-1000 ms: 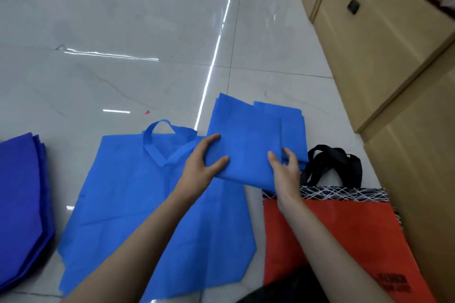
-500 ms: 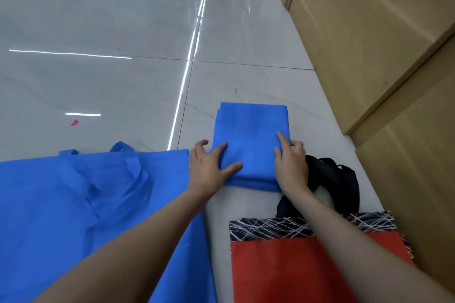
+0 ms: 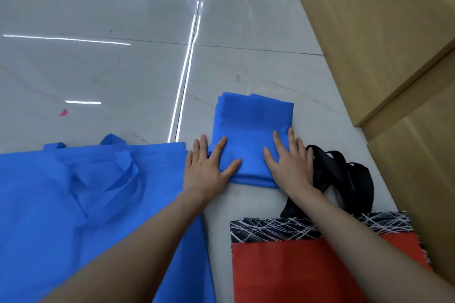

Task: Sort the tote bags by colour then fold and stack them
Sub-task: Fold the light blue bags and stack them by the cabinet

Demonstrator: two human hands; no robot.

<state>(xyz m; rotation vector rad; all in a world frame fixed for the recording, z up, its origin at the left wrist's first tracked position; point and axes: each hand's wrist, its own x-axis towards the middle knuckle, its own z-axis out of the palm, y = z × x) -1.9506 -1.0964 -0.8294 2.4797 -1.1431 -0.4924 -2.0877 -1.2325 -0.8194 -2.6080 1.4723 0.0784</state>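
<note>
Right now the left hand (image 3: 206, 170) and right hand (image 3: 290, 165) are lying flat, fingers straight and spread, pinching nothing. They are pressing the near corners of the folded blue tote bag (image 3: 253, 128), likely flattening the creases so it is sitting square for stacking. It is lying on the tiled floor (image 3: 123, 69) between the unfolded blue tote bag (image 3: 98, 204) on the left and the red tote bag (image 3: 295, 268) on the right. The left hand's outer fingers are resting off its edge on the floor, and the right hand is lying just beside the red bag's black handles (image 3: 344, 174). The folded bag's own handles are hiding inside the fold, and the layer count is hard to read. The frame is cutting off both flat bags, and the right forearm is covering part of the red one.
</note>
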